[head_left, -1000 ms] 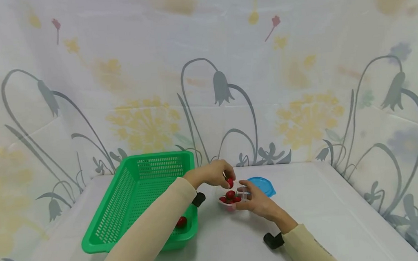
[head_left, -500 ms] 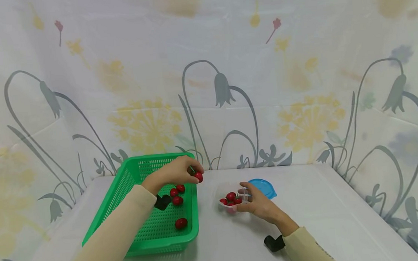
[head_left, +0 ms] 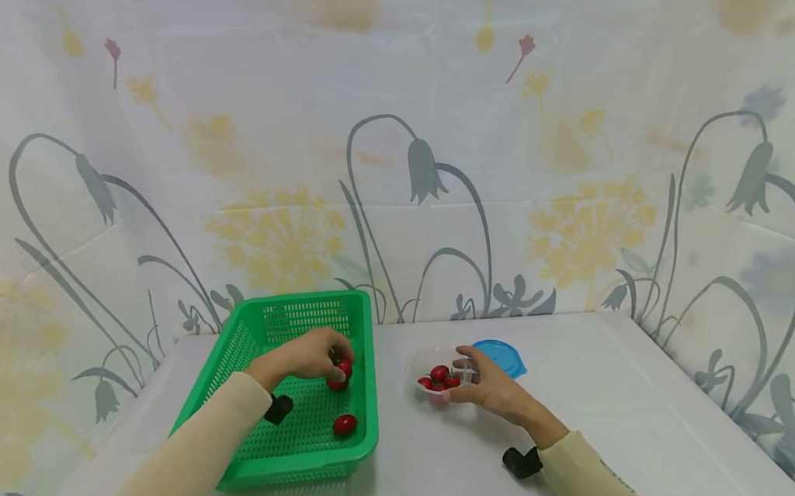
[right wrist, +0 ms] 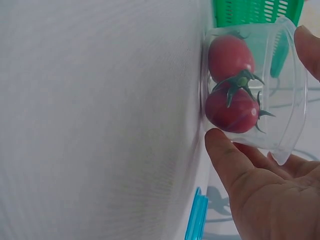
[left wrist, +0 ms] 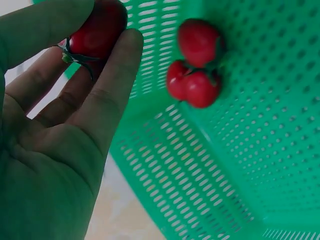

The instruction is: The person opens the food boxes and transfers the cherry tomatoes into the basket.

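Observation:
My left hand [head_left: 311,355] is down inside the green basket [head_left: 275,470], pinching a cherry tomato [left wrist: 100,31] with a green stem between thumb and fingers. Close by in the left wrist view, several more cherry tomatoes [left wrist: 200,42] lie together on the basket floor. A single tomato [head_left: 344,425] lies nearer the basket's front corner. My right hand [head_left: 492,387] grips the side of a clear plastic tub [right wrist: 286,100], thumb at its rim and fingers around its wall. Several tomatoes [right wrist: 232,110] with green stems sit in the tub.
A blue lid [head_left: 500,357] lies on the white table [head_left: 620,409] behind the right hand. The basket stands left of the tub, with a strip of table between them. A flower-patterned curtain [head_left: 391,163] closes off the back.
My left hand has carried the tomato from above the tub leftward over the basket's rim and down into the basket. The right hand and the tub have stayed nearly still.

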Action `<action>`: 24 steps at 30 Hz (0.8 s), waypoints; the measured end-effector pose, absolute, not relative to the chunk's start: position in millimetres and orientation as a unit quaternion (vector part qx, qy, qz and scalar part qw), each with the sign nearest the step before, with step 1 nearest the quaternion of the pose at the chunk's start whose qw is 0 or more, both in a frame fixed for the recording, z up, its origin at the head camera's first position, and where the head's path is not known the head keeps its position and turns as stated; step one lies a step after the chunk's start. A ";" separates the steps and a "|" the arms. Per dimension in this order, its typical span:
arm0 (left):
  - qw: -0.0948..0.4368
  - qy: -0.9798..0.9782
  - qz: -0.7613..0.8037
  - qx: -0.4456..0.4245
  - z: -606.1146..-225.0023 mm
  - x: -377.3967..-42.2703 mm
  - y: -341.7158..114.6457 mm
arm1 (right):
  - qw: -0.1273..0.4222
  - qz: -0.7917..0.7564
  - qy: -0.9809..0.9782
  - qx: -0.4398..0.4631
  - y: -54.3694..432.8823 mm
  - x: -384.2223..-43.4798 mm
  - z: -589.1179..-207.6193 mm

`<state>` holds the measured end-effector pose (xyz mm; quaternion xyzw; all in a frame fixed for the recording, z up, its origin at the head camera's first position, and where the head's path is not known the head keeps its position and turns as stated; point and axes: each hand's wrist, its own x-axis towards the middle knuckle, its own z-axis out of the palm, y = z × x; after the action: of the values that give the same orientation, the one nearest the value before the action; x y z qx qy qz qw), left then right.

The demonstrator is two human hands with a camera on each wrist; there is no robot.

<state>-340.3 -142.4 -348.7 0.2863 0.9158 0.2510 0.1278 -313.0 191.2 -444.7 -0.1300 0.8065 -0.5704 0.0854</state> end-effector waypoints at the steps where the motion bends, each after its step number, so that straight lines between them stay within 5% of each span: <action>1: 0.129 0.916 0.244 0.292 -351.0 -340.0 -141.2 | 0.085 -0.571 0.806 -0.130 191.2 -312.9 -444.7; 24: 0.161 0.927 0.189 0.282 -375.7 -339.9 -133.4 | 0.088 -0.573 0.804 -0.133 191.6 -312.7 -444.7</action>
<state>-339.9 -133.4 -375.7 0.2824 0.9266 0.1894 0.1609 -312.7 191.6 -444.7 -0.1330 0.8041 -0.5727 0.0884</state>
